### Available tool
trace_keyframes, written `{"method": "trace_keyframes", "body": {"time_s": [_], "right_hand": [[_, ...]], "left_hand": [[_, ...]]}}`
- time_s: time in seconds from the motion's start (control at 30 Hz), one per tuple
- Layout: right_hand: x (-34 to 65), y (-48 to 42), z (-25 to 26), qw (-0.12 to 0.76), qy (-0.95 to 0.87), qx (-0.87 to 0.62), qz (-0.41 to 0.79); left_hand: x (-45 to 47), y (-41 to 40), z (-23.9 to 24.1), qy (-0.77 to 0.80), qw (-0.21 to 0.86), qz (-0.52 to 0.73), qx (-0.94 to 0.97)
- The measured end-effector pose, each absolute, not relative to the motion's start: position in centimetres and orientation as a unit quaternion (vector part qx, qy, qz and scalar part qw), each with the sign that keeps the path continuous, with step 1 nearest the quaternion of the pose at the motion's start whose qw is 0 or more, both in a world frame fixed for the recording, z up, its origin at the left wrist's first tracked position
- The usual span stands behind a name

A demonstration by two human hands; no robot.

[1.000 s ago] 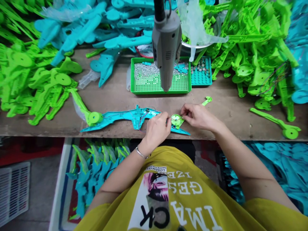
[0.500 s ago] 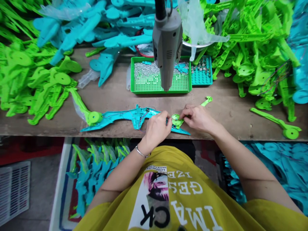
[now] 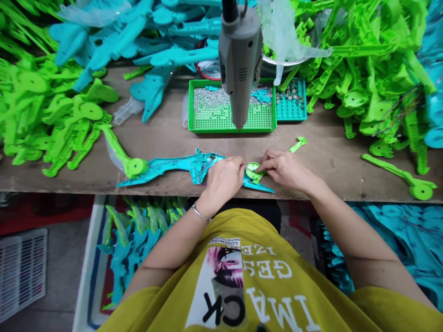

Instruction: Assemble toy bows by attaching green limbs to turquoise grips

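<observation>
A long teal plastic toy shell (image 3: 173, 167) lies along the front of the wooden bench (image 3: 328, 157), with thin wires on it. My left hand (image 3: 224, 179) rests on the shell's right part, fingers curled and pressing it down. My right hand (image 3: 285, 168) pinches a small green round piece with a long arm (image 3: 254, 170) and holds it over the shell's right end. A second green round piece (image 3: 134, 167) sits on the shell's left end.
A grey electric screwdriver (image 3: 240, 60) hangs above a green tray of screws (image 3: 224, 117); a small teal tray (image 3: 292, 106) stands beside it. Heaps of green parts (image 3: 367, 69) and teal parts (image 3: 138, 32) ring the bench. More shells fill a bin (image 3: 138, 240) below.
Both hands have closed in on the green round piece and pressed it lower onto the shell's right end. My left hand has slid slightly up onto the shell.
</observation>
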State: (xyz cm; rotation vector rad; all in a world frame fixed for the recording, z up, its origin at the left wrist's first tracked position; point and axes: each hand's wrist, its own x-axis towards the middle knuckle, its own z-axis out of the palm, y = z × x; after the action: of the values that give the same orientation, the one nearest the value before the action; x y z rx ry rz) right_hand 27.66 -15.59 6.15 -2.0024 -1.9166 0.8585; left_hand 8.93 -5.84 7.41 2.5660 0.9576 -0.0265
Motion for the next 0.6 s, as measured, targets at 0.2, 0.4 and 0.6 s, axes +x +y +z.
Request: {"method": "trace_keyframes", "body": {"time_s": [0.2,0.4,0.6], "right_hand": [[27.59,-15.66,6.05,0.121,-0.656,-0.689,0.284],[27.17,-15.91,6.45,0.105,-0.687,-0.675,0.248],[27.00,-16.10,6.57,0.058,-0.721,-0.649,0.238]], "left_hand": [[9.76,-5.30,7.89,0.359,0.151,-0.071,0.918],[9.91,-5.29,8.36,0.362,0.147,-0.107,0.914],[9.58,-5.38,8.10,0.355,0.155,-0.100,0.916]]}}
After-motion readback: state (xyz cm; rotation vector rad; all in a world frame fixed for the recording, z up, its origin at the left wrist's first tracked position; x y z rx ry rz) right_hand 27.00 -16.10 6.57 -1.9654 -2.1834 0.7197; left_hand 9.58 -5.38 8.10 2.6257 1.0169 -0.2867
